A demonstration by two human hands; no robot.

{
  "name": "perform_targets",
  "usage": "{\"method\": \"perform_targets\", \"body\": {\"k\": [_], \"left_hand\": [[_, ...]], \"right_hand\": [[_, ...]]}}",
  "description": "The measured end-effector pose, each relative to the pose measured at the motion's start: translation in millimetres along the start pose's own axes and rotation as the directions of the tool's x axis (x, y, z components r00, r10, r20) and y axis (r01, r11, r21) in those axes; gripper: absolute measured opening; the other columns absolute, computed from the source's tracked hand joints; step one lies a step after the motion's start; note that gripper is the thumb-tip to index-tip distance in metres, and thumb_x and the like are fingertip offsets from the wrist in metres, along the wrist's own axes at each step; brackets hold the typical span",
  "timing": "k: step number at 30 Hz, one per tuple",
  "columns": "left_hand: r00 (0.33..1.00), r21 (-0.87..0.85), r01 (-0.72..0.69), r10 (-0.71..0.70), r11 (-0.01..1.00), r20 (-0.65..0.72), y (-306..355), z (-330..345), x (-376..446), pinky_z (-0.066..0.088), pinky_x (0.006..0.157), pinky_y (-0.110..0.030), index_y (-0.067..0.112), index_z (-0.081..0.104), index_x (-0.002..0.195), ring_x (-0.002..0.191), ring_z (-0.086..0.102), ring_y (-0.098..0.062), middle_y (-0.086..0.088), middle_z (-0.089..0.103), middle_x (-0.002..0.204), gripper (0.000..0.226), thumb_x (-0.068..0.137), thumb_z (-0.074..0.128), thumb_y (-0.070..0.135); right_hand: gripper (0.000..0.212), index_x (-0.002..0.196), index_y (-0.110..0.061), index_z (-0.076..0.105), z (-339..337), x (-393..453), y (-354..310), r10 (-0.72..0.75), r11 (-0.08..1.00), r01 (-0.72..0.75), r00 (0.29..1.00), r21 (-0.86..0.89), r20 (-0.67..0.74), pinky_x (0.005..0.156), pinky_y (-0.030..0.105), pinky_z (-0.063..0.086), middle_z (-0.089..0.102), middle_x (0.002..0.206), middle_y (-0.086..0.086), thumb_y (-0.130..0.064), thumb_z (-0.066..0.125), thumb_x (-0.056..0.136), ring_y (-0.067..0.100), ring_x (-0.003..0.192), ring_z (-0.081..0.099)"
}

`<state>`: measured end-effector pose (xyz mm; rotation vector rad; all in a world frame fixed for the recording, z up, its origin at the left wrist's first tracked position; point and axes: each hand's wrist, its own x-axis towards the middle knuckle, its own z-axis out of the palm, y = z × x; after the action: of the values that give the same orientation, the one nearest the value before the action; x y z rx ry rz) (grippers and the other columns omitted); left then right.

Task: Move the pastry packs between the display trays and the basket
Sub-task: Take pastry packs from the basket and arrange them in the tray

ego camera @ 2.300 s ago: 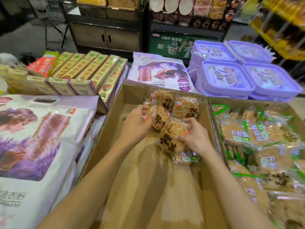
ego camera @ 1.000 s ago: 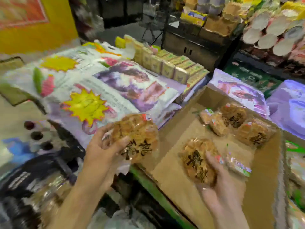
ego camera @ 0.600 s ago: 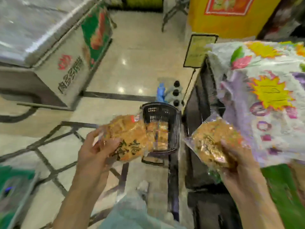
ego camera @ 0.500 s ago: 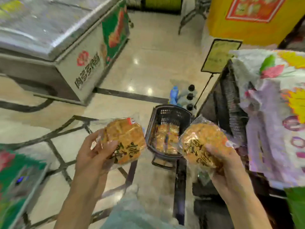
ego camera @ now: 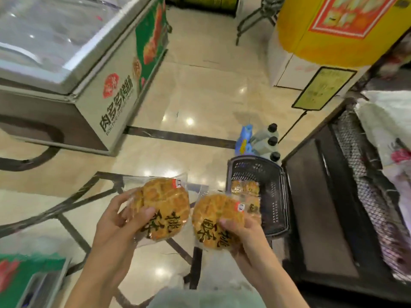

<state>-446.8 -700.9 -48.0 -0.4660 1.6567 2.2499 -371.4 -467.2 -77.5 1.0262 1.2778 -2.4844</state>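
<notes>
My left hand [ego camera: 115,221] grips a clear-wrapped round golden pastry pack [ego camera: 164,207] with black characters on it. My right hand [ego camera: 242,232] holds a second pastry pack [ego camera: 213,218] of the same kind, thumb on top. Both packs hang side by side above the floor, just left of a black plastic basket [ego camera: 275,196] that stands on the floor. Several pastry packs [ego camera: 244,187] lie inside the basket. The display trays are out of view.
A chest freezer [ego camera: 66,63] stands at the upper left. A dark display stand [ego camera: 333,207] with large printed bags [ego camera: 389,121] fills the right side. Bottles [ego camera: 271,141] sit on the floor behind the basket. A sign holder [ego camera: 322,87] and yellow pillar [ego camera: 333,30] stand beyond.
I have turned from the cardboard tray toward the floor basket, carrying one pack in each hand. Over the last half second both packs drew closer together, and the right one came beside the basket.
</notes>
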Motion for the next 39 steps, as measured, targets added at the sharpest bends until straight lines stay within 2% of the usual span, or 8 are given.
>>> {"method": "perform_targets", "body": {"k": [9,13,17,21,25,28,32,39], "left_hand": [[0.985,0.14,0.091,-0.11,0.986,0.133,25,95,174,0.057,0.057,-0.031,0.018,0.066,0.115,0.106,0.067,-0.033,-0.008,0.073,0.113,0.057,0.064,0.087,0.006],[0.965,0.284,0.01,-0.084,0.959,0.25,49,180,249,0.06,0.073,-0.044,0.022,0.065,0.115,0.104,0.071,-0.027,-0.005,0.074,0.112,0.051,0.068,0.08,0.008],[0.885,0.413,-0.081,-0.125,0.907,0.449,61,265,310,0.056,0.073,-0.036,0.024,0.065,0.11,0.103,0.07,-0.024,-0.004,0.073,0.115,0.048,0.065,0.082,0.016],[0.776,0.531,-0.08,-0.282,0.843,0.564,34,355,363,0.059,0.071,-0.035,0.021,0.063,0.115,0.103,0.069,-0.026,-0.012,0.069,0.123,0.081,0.044,0.099,0.035],[0.624,0.669,-0.089,-0.482,0.738,0.615,-26,441,405,0.058,0.079,-0.048,0.011,0.057,0.126,0.103,0.069,-0.03,-0.016,0.069,0.121,0.071,0.065,0.091,0.022],[0.48,0.748,-0.123,-0.621,0.652,0.62,-91,490,441,0.057,0.086,-0.044,0.005,0.053,0.131,0.102,0.068,-0.026,-0.011,0.072,0.116,0.049,0.086,0.069,-0.006],[0.348,0.85,-0.218,-0.776,0.48,0.527,-200,536,487,0.058,0.075,-0.032,0.014,0.051,0.132,0.105,0.07,-0.021,-0.001,0.072,0.115,0.049,0.089,0.071,0.002],[0.242,0.869,-0.391,-0.877,0.303,0.415,-435,529,563,0.058,0.078,-0.056,0.0,0.053,0.123,0.095,0.067,-0.027,-0.007,0.071,0.103,0.047,0.082,0.075,0.002]], "right_hand": [[0.073,0.132,-0.007,0.058,-7,132,-79,-0.161,0.975,0.178,0.979,0.135,-0.127,0.105,0.059,0.047,0.07,0.121,0.02,-0.008,0.09,0.066,0.038,0.113,0.067],[0.069,0.137,-0.011,0.053,-18,199,-123,-0.188,0.953,0.217,0.971,0.21,-0.15,0.1,0.056,0.051,0.07,0.123,0.016,0.004,0.08,0.075,0.036,0.114,0.067],[0.07,0.137,-0.008,0.052,-28,231,-159,-0.22,0.874,0.321,0.93,0.363,-0.293,0.075,0.043,0.061,0.068,0.126,0.018,0.008,0.08,0.074,0.036,0.109,0.069],[0.048,0.13,0.003,0.053,-52,240,-179,-0.174,0.752,0.458,0.832,0.475,-0.527,0.043,0.023,0.052,0.066,0.116,0.026,0.017,0.061,0.086,0.02,0.068,0.071],[0.052,0.13,-0.011,0.057,-86,254,-170,-0.011,0.68,0.564,0.647,0.469,-0.763,0.088,0.053,0.058,0.073,0.117,0.014,0.005,0.071,0.083,0.031,0.105,0.072],[0.059,0.128,-0.014,0.059,-108,272,-160,0.186,0.65,0.605,0.46,0.46,-0.868,0.092,0.055,0.056,0.073,0.116,0.013,-0.004,0.079,0.074,0.032,0.107,0.071],[0.051,0.127,-0.018,0.061,-131,313,-130,0.419,0.61,0.638,0.245,0.471,-0.874,0.094,0.052,0.056,0.074,0.116,0.007,-0.007,0.079,0.08,0.028,0.109,0.07],[0.041,0.117,-0.02,0.065,-212,447,-26,0.535,0.6,0.567,0.239,0.564,-0.81,0.096,0.044,0.056,0.076,0.106,0.003,0.002,0.075,0.083,0.021,0.102,0.071]]}}
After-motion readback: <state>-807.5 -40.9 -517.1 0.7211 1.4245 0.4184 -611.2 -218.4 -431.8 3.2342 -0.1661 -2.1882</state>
